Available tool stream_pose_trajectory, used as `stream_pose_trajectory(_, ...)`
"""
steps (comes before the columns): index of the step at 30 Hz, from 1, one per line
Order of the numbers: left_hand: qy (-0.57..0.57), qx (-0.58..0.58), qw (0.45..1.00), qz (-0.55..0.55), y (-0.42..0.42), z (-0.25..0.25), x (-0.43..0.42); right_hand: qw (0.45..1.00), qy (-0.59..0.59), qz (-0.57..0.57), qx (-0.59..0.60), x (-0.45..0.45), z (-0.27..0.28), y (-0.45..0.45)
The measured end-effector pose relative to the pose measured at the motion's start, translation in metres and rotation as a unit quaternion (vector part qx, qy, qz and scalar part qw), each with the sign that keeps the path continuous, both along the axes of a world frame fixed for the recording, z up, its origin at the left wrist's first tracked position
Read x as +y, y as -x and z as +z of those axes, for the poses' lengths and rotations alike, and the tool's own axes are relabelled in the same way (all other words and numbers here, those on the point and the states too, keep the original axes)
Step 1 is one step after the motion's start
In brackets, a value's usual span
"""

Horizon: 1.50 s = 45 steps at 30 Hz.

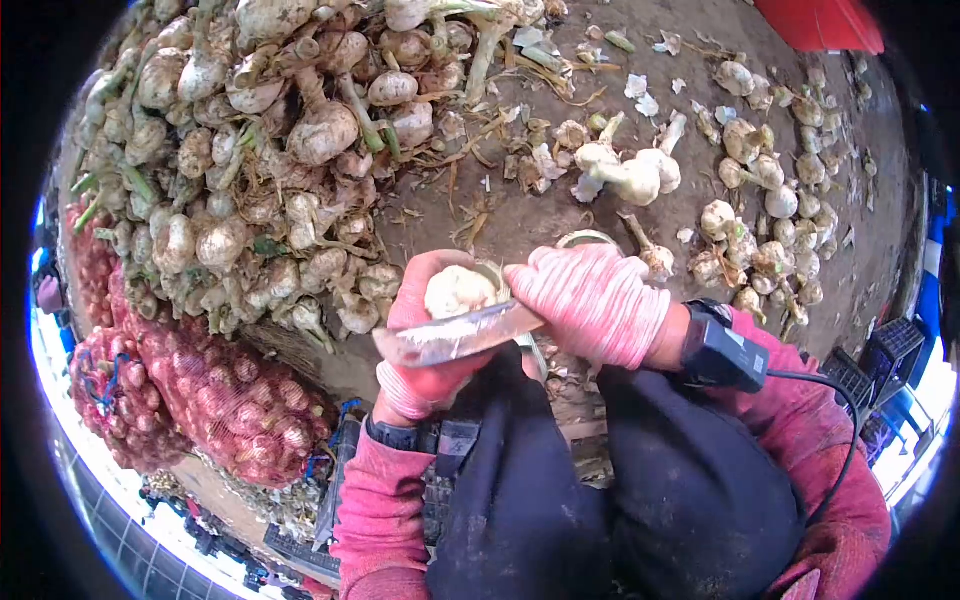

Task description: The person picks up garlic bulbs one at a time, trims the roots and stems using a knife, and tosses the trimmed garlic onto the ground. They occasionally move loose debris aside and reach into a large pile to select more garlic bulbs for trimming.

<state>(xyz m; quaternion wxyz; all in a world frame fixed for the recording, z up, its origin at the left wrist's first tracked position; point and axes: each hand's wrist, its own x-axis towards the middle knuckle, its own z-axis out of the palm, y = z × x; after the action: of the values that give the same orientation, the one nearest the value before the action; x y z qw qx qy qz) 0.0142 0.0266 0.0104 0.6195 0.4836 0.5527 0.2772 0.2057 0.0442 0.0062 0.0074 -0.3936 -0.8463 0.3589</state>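
Clasps bulb in left hand before knees, grips knife in right hand, partly hiding left hand, with heap ahead-left, loose bulbs ahead-right, sacks beyond left sleeve.

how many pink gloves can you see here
2: one on the left hand, which holds a garlic bulb, and one on the right hand, which grips a curved knife. Others may be hidden in the blurred background.
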Motion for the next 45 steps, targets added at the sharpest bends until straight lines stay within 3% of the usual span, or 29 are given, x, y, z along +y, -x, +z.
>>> stream_pose_trajectory(2, -0.074, 0.079, 0.994, -0.033, -0.005, 0.009, -0.002, 0.998, -0.048, 0.0, 0.031, -0.008, 0.002, 0.001)
stream_pose_trajectory(6, -0.072, 0.063, 0.995, -0.005, -0.011, 0.01, -0.012, 0.998, -0.044, -0.02, 0.044, -0.015, 0.003, 0.003)
stream_pose_trajectory(10, -0.044, 0.021, 0.999, -0.007, -0.01, 0.023, -0.018, 0.986, -0.076, -0.059, 0.136, -0.013, -0.019, 0.0)
stream_pose_trajectory(12, -0.011, 0.002, 0.997, -0.077, -0.008, 0.046, -0.021, 0.989, -0.038, -0.136, -0.048, -0.007, -0.046, -0.01)
stream_pose_trajectory(13, -0.009, 0.004, 0.997, -0.08, -0.006, 0.045, -0.019, 0.972, -0.022, -0.235, 0.003, -0.009, -0.052, -0.02)
stream_pose_trajectory(14, 0.04, -0.036, 0.998, -0.012, -0.006, 0.043, -0.017, 0.946, -0.006, -0.32, 0.059, -0.007, -0.057, -0.024)
stream_pose_trajectory(15, 0.089, -0.079, 0.991, 0.054, -0.006, 0.04, -0.015, 0.869, 0.168, -0.424, 0.191, -0.007, -0.037, -0.017)
stream_pose_trajectory(16, 0.137, -0.127, 0.976, 0.109, -0.009, 0.036, -0.012, 0.812, 0.286, -0.426, 0.277, -0.004, -0.014, -0.013)
stream_pose_trajectory(18, -0.013, -0.077, 0.996, 0.045, -0.017, 0.015, -0.012, 0.729, 0.483, -0.382, 0.299, 0.002, 0.005, -0.003)
stream_pose_trajectory(20, 0.062, -0.11, 0.988, 0.085, -0.017, 0.006, -0.014, 0.706, 0.556, -0.344, 0.271, 0.001, 0.013, 0.006)
stream_pose_trajectory(21, 0.089, -0.071, 0.991, 0.068, -0.016, 0.017, -0.011, 0.738, 0.517, -0.337, 0.273, 0.005, 0.026, 0.007)
stream_pose_trajectory(22, -0.032, -0.062, 0.988, 0.137, -0.009, -0.01, -0.017, 0.77, 0.461, -0.331, 0.29, 0.003, 0.023, 0.011)
stream_pose_trajectory(24, 0.076, -0.307, 0.924, 0.216, 0.0, -0.016, -0.016, 0.774, 0.413, -0.297, 0.377, -0.002, 0.015, 0.016)
stream_pose_trajectory(25, 0.096, -0.352, 0.912, 0.186, 0.004, -0.01, -0.02, 0.828, 0.368, -0.237, 0.35, 0.0, 0.013, 0.012)
stream_pose_trajectory(26, 0.094, -0.351, 0.912, 0.191, 0.006, -0.007, -0.021, 0.829, 0.37, -0.232, 0.35, 0.002, 0.008, 0.011)
stream_pose_trajectory(28, 0.19, -0.149, 0.954, 0.175, 0.009, -0.005, -0.021, 0.945, 0.049, -0.179, 0.27, 0.006, -0.004, 0.008)
stream_pose_trajectory(30, 0.136, -0.131, 0.96, 0.207, 0.003, -0.011, -0.024, 0.964, 0.008, -0.158, 0.215, 0.008, -0.003, 0.006)
stream_pose_trajectory(32, -0.091, 0.008, 0.994, 0.062, 0.01, -0.019, -0.028, 0.986, -0.027, -0.085, 0.14, 0.009, -0.013, 0.002)
stream_pose_trajectory(33, 0.041, -0.01, 0.995, 0.088, 0.007, -0.006, -0.026, 0.998, -0.001, -0.055, 0.015, 0.018, -0.03, -0.008)
stream_pose_trajectory(34, 0.038, -0.01, 0.995, 0.091, 0.008, -0.007, -0.024, 0.988, 0.057, -0.123, -0.075, 0.024, -0.048, -0.021)
stream_pose_trajectory(36, 0.067, -0.017, 0.99, 0.126, 0.016, -0.012, -0.025, 0.944, 0.016, -0.329, 0.026, 0.015, -0.08, -0.067)
stream_pose_trajectory(37, -0.006, 0.055, 0.997, 0.05, 0.021, -0.021, -0.022, 0.924, -0.037, -0.375, 0.068, 0.013, -0.086, -0.089)
stream_pose_trajectory(38, -0.02, -0.071, 0.994, 0.084, 0.005, -0.009, -0.016, 0.845, 0.091, -0.513, 0.122, 0.019, -0.033, -0.076)
stream_pose_trajectory(40, 0.096, -0.219, 0.97, 0.044, 0.001, 0.003, -0.016, 0.786, 0.096, -0.597, 0.126, 0.029, -0.014, -0.099)
stream_pose_trajectory(41, 0.054, -0.163, 0.984, 0.041, 0.008, 0.001, -0.012, 0.795, 0.015, -0.585, 0.163, 0.032, -0.017, -0.117)
stream_pose_trajectory(42, -0.038, 0.033, 0.995, 0.088, 0.016, -0.01, -0.014, 0.769, 0.022, -0.617, 0.163, 0.036, -0.01, -0.129)
stream_pose_trajectory(43, -0.016, 0.246, 0.966, 0.074, 0.03, -0.013, -0.014, 0.762, 0.013, -0.622, 0.179, 0.039, -0.006, -0.133)
stream_pose_trajectory(44, 0.007, 0.447, 0.893, 0.055, 0.042, -0.014, -0.01, 0.754, 0.004, -0.628, 0.193, 0.041, -0.001, -0.136)
stream_pose_trajectory(45, 0.076, 0.502, 0.86, 0.054, 0.051, -0.019, -0.01, 0.754, 0.045, -0.627, 0.19, 0.042, 0.005, -0.134)
